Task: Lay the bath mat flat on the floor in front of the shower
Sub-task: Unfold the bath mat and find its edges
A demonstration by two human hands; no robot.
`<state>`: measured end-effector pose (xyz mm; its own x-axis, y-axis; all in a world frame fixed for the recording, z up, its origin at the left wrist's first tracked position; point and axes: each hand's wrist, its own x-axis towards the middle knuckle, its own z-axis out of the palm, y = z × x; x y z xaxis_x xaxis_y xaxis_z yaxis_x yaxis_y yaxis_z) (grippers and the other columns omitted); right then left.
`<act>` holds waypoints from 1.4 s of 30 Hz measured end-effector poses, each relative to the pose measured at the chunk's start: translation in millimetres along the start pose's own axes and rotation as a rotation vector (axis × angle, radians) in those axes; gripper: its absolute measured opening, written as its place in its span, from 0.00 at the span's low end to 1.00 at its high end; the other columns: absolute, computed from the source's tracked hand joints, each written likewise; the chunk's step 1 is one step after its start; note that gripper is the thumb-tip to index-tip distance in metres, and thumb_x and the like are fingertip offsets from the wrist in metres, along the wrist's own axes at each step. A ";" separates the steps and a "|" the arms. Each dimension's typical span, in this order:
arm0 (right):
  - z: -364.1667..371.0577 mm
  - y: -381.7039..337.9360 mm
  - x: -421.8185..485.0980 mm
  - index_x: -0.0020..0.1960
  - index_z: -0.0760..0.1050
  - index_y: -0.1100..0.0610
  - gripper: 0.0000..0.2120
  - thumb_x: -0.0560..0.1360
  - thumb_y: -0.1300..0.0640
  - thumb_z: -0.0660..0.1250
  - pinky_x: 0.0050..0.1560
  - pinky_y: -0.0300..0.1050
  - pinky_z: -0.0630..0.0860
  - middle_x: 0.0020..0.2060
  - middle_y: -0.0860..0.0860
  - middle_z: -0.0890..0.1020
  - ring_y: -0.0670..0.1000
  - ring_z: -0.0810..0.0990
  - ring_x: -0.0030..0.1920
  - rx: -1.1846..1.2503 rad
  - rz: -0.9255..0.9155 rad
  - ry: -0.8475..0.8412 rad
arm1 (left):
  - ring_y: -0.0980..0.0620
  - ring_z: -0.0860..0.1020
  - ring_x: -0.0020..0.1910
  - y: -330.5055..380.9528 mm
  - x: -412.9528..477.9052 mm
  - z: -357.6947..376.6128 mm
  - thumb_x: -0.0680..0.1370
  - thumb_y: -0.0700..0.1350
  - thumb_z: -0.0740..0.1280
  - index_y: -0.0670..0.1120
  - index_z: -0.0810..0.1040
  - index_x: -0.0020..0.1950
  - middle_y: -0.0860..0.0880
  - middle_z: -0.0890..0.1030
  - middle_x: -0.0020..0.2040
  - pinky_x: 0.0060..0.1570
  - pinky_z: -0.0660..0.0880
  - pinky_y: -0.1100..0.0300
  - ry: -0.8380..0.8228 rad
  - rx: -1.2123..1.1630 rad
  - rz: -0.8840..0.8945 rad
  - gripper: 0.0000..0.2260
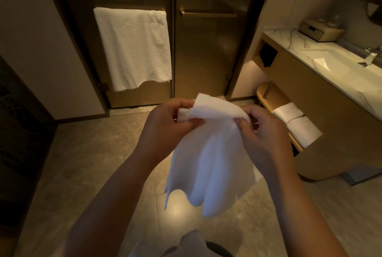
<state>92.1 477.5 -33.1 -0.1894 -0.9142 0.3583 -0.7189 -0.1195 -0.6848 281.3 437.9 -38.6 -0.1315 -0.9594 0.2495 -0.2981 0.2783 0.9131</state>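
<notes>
Both hands, left hand [165,121] and right hand [262,130], pinch the top edge of the soft white terry bath mat [210,163]. It hangs in loose folds above the glossy stone-tiled floor [93,163], before the amber glass shower doors [206,50].

Bathroom, hotel-grade by the look. Tinted glass shower doors [206,50] in dark metal frames, white towel [133,47] hung over the left door's handle bar. Marble-look counter [289,37] on the right with an integrated basin [339,64] and chrome tap [372,55], amenity box [319,31] at the far end. Open shelf [266,99] under the vanity holds rolled white towels [295,120]. Large stone-look floor tiles [93,163], warm dim lighting.
</notes>
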 end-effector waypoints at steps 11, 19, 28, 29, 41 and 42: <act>11.3 -1.1 -3.3 0.50 0.74 0.36 0.06 0.74 0.45 0.65 0.48 0.53 0.79 0.44 0.35 0.79 0.41 0.77 0.46 0.204 0.085 -0.139 | 0.63 0.81 0.37 0.9 -5.5 9.2 0.69 0.46 0.74 0.61 0.81 0.40 0.63 0.83 0.37 0.32 0.74 0.72 -0.013 -0.075 0.018 0.09; 22.8 -7.6 -3.5 0.49 0.79 0.42 0.06 0.76 0.46 0.63 0.42 0.50 0.80 0.39 0.39 0.81 0.40 0.78 0.41 0.205 0.082 -0.119 | 0.61 0.82 0.39 0.2 -7.0 -2.1 0.70 0.47 0.73 0.62 0.82 0.42 0.61 0.84 0.39 0.37 0.79 0.65 -0.081 -0.095 -0.013 0.08; 37.9 -11.5 -1.8 0.54 0.69 0.38 0.17 0.68 0.45 0.71 0.49 0.39 0.73 0.48 0.36 0.73 0.41 0.72 0.49 0.133 0.077 0.198 | 0.62 0.81 0.39 -4.9 -12.8 0.8 0.74 0.47 0.69 0.61 0.80 0.41 0.61 0.83 0.39 0.39 0.77 0.69 0.022 -0.096 -0.008 0.07; 38.0 -12.4 -4.1 0.51 0.67 0.38 0.17 0.67 0.45 0.72 0.45 0.36 0.72 0.46 0.36 0.72 0.41 0.72 0.47 0.158 0.070 0.273 | 0.62 0.81 0.39 -5.0 -12.7 2.0 0.74 0.48 0.69 0.61 0.80 0.41 0.61 0.83 0.39 0.40 0.77 0.68 0.033 -0.093 -0.005 0.07; 45.2 -22.2 -16.2 0.44 0.80 0.45 0.05 0.72 0.45 0.69 0.47 0.50 0.81 0.39 0.42 0.83 0.45 0.82 0.44 0.544 0.207 0.080 | 0.62 0.81 0.43 -6.3 -16.3 17.5 0.75 0.47 0.69 0.54 0.84 0.49 0.60 0.84 0.42 0.43 0.77 0.68 0.019 -0.114 0.040 0.06; 45.4 -22.3 -16.6 0.44 0.80 0.45 0.05 0.71 0.45 0.70 0.47 0.50 0.81 0.39 0.43 0.83 0.45 0.82 0.44 0.548 0.213 0.077 | 0.62 0.81 0.44 -7.0 -16.2 18.2 0.75 0.47 0.69 0.53 0.84 0.50 0.59 0.84 0.42 0.44 0.76 0.68 0.019 -0.105 0.040 0.06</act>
<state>141.6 477.8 -52.6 -0.3546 -0.9116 0.2078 -0.2134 -0.1375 -0.9672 268.3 452.3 -54.9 -0.1228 -0.9486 0.2917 -0.1923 0.3111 0.9307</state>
